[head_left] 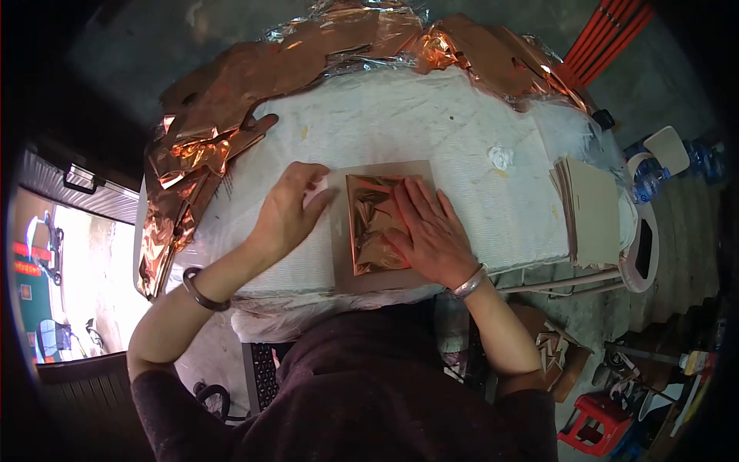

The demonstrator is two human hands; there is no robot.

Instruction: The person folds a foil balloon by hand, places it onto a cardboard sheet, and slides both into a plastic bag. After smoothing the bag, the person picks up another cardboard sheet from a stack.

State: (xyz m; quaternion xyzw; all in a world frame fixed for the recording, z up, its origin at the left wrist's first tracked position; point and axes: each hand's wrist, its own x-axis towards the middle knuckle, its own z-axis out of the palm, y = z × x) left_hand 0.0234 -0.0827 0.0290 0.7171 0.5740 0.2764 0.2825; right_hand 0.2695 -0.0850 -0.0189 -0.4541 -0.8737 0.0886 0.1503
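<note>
A square of shiny copper-coloured foil lies on a flat grey-brown board near the front edge of the white-covered table. My right hand rests flat on the foil's right part, fingers spread. Just left of the board, my left hand is raised, its fingers curled and the thumb apart from them; nothing shows between them. The foil looks creased, with its right side hidden under my right hand.
Crumpled copper foil sheets line the table's back and left edges. A stack of boards stands at the right. Beyond are plastic bottles, orange-red rods and a red stool.
</note>
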